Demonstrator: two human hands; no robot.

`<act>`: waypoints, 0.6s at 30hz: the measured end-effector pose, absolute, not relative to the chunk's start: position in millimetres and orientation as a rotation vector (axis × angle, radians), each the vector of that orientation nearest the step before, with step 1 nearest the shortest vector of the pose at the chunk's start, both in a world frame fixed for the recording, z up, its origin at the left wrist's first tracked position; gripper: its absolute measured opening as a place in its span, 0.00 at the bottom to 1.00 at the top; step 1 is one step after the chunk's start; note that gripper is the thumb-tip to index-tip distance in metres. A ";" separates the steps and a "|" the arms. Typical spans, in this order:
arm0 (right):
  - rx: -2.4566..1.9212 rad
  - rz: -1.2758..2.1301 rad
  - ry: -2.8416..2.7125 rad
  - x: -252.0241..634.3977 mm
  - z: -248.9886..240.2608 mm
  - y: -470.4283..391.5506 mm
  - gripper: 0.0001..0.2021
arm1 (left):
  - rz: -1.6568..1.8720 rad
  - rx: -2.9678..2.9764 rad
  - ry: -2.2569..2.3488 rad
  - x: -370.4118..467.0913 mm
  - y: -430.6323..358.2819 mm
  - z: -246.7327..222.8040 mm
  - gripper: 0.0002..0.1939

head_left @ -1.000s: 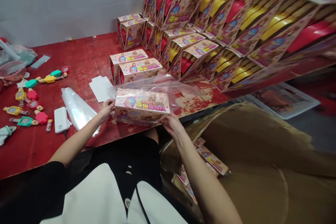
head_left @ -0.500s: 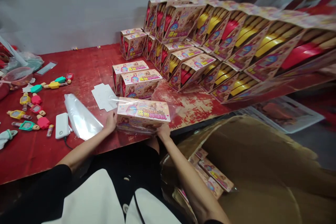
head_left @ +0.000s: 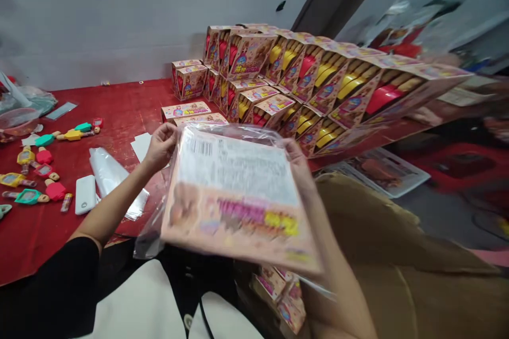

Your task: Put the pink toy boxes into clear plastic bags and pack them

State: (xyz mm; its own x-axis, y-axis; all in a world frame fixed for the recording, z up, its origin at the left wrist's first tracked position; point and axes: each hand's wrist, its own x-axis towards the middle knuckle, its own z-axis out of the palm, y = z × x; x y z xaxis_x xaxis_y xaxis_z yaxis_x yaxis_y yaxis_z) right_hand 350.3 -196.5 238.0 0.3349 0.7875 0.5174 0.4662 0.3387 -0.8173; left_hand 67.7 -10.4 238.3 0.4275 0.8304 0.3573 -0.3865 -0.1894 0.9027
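A printed cardboard box [head_left: 238, 222] hangs tilted in front of me inside a clear plastic bag [head_left: 153, 233], its side with a barcode and small text facing me. My left hand [head_left: 161, 145] pinches the bag's upper left edge, beside the box. At the upper right, my right hand [head_left: 296, 161] grips the bag along the box's side; its fingers are partly hidden and smeared by motion. Behind the bagged box, two more boxes [head_left: 186, 110] stand on the red table [head_left: 119, 103], partly covered by it.
Rows of stacked display boxes [head_left: 318, 74] with yellow and red contents fill the table's right. On the left lie flat plastic bags [head_left: 115, 180], a white power bank [head_left: 85, 194] and several colourful toys [head_left: 32, 196]. A large carton [head_left: 382, 254] holding boxes stands at my lower right.
Both hands have raised the bagged box off the table and turned it, so the barcode side now faces me. My view has shifted slightly.
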 end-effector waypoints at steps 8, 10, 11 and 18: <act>-1.402 0.494 -1.485 331.4 229.6 -219.3 0.09 | 0.701 2.216 0.139 -7.0 -33.0 253.1 0.05; -1.429 0.491 -1.496 333.2 213.2 -217.0 0.09 | 0.736 2.328 0.188 -23.0 -27.6 242.4 0.04; -1.426 0.497 -1.482 335.6 208.3 -214.2 0.09 | 0.771 2.313 0.233 -29.8 -23.8 238.5 0.05; -1.559 0.518 -1.353 333.8 231.8 -144.5 0.25 | 0.884 1.653 0.839 -2.7 0.2 227.9 0.30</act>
State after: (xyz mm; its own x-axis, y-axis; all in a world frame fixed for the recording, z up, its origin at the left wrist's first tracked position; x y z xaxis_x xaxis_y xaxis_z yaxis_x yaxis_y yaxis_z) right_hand 333.8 -144.5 231.8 0.2915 0.9185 0.2673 0.5054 0.0894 -0.8582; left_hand -2.7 0.2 227.9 0.4841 0.8629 0.1452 0.1003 -0.2196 0.9704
